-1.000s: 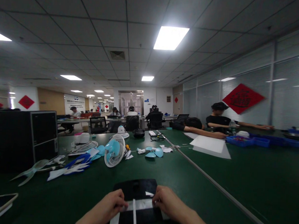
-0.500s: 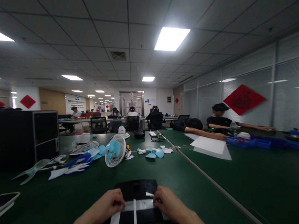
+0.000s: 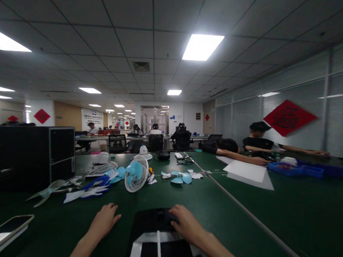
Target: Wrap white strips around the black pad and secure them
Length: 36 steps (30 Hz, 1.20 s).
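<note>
Currently, the bare left hand (image 3: 106, 218) is stretching over the dark green tabletop (image 3: 212, 228), its fingers loosely spread and its thumb standing apart; whether it is touching the surface, I cannot tell. The bare right hand (image 3: 183, 223) is covering the far right corner of a flat black panel (image 3: 146, 221), which is lying between the hands, nearer the right; whether the fingers are pinching its edge, I cannot tell. A broad whitish band (image 3: 148, 238) is crossing the panel sideways, and a narrow white strip (image 3: 158, 249) is running towards the person. Beyond, a tilted white-caged fan head with light-blue blades (image 3: 135, 172) is standing left of a light-blue propeller (image 3: 181, 177).
</note>
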### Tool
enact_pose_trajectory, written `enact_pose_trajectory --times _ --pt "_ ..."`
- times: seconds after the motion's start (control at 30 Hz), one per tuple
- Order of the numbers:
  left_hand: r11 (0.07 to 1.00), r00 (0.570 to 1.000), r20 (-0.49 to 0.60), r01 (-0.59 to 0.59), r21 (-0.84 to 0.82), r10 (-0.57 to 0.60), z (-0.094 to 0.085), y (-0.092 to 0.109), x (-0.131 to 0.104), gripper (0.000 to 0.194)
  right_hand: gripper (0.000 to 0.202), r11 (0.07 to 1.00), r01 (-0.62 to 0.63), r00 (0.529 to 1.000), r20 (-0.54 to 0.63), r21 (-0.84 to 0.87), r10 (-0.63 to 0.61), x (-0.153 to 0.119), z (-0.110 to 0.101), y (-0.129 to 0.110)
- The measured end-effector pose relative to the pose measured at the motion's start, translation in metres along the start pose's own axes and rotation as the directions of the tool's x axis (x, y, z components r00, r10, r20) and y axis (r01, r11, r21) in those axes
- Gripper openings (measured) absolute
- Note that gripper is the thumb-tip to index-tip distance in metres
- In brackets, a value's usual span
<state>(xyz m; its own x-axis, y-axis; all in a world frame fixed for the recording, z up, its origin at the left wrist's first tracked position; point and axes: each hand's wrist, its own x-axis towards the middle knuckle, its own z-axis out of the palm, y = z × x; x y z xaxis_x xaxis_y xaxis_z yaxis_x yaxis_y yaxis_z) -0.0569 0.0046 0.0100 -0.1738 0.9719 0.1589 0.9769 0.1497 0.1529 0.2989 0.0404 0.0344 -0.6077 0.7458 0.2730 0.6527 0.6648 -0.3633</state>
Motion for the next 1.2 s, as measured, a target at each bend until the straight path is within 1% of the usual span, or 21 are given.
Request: enact_pose_trajectory --times 0.1,0.2,0.3,0.37,0.47,0.53,0.6,0.67,0.73,0.8,0.83,0.9,1.03,1.13,1.2 --pt "0.997 0.996 0.047 0.078 0.023 -0.079 0.005 -0.012 0.002 0.058 0.04 0.999 0.044 0.999 0.031 -0.015 -0.044 0.02 0.006 -0.008" --pt "0.996 0.992 0.092 0.089 0.004 -0.089 0.01 -0.018 0.004 0.059 0.038 0.997 0.053 0.998 0.049 -0.056 -0.05 0.037 0.012 -0.017" --pt "0.997 0.991 0.101 0.082 0.005 -0.082 0.012 -0.021 0.007 0.06 0.03 0.991 0.037 0.997 0.071 -0.126 -0.029 0.048 0.017 -0.023" --pt "0.997 0.992 0.1 0.078 0.012 -0.078 0.013 -0.022 0.008 0.06 0.026 0.988 0.023 0.998 0.069 -0.154 -0.012 0.053 0.02 -0.024" --pt "0.997 0.991 0.105 0.081 0.014 -0.082 0.012 -0.021 0.007 0.061 0.024 0.988 0.02 0.997 0.071 -0.152 -0.01 0.054 0.018 -0.023" --pt "0.996 0.99 0.114 0.084 0.01 -0.085 0.01 -0.019 0.006 0.061 0.024 0.989 0.027 0.997 0.077 -0.146 -0.016 0.052 0.012 -0.019" --pt "0.997 0.989 0.126 0.083 0.0 -0.083 0.008 -0.018 0.004 0.061 0.023 0.99 0.025 0.998 0.06 -0.142 -0.017 0.048 0.002 -0.012" --pt "0.997 0.987 0.136 0.083 -0.01 -0.081 0.006 -0.017 0.004 0.062 0.023 0.991 0.004 1.0 0.011 -0.137 -0.003 0.041 -0.011 0.0" --pt "0.996 0.988 0.132 0.087 -0.012 -0.085 0.005 -0.017 0.003 0.061 0.022 0.99 -0.053 0.997 -0.063 -0.132 0.045 0.032 -0.028 0.019" --pt "0.996 0.986 0.143 0.091 -0.02 -0.087 0.004 -0.017 0.003 0.06 0.024 0.978 -0.153 0.981 -0.145 -0.139 0.133 0.019 -0.047 0.045" --pt "0.996 0.985 0.151 0.09 -0.028 -0.084 0.004 -0.017 0.003 0.06 0.026 0.966 -0.215 0.967 -0.168 -0.146 0.19 0.011 -0.057 0.06" --pt "0.995 0.983 0.17 0.081 -0.049 -0.072 0.004 -0.019 0.003 0.061 0.027 0.923 -0.352 0.919 -0.243 -0.158 0.309 -0.007 -0.076 0.09" --pt "0.996 0.983 0.176 0.07 -0.048 -0.06 0.007 -0.022 0.005 0.063 0.027 0.789 -0.588 0.798 -0.29 -0.178 0.528 -0.051 -0.108 0.145" --pt "0.998 0.986 0.159 0.063 -0.029 -0.057 0.013 -0.027 0.009 0.064 0.028 0.698 -0.696 0.71 -0.308 -0.168 0.633 -0.082 -0.122 0.173" --pt "0.998 0.987 0.152 0.057 -0.024 -0.053 0.018 -0.03 0.012 0.065 0.028 0.662 -0.733 0.673 -0.311 -0.157 0.671 -0.098 -0.127 0.183"
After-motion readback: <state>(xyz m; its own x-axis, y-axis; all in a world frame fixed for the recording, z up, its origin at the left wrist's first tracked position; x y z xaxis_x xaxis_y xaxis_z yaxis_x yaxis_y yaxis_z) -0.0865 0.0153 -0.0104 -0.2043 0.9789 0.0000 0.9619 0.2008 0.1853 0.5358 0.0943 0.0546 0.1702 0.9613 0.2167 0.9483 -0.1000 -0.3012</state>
